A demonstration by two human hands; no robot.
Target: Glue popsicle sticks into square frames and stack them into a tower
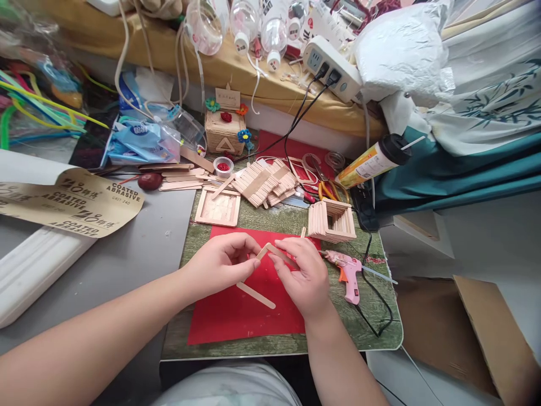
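Above a red sheet (pixel 249 321), my left hand (pixel 230 256) pinches one wooden craft stick (pixel 262 251) between thumb and fingers. Its upper end meets a second craft stick (pixel 281 254) at a corner, and my right hand (pixel 302 270) grips that one, covering much of it. A loose craft stick (pixel 257 295) lies on the red sheet under my left hand. Another stick end (pixel 303 232) shows just behind my right fingers. To the right rests a pink glue gun (pixel 346 270) with a glue stick in its back.
Behind the sheet lie a square stick frame (pixel 217 206), bundled craft sticks (pixel 257 183) and a stacked stick box (pixel 332 220). A drink cup (pixel 376 160) leans at the back right. Black cables (pixel 374 316) run by the board's right edge. Sandpaper (pixel 76 200) lies left.
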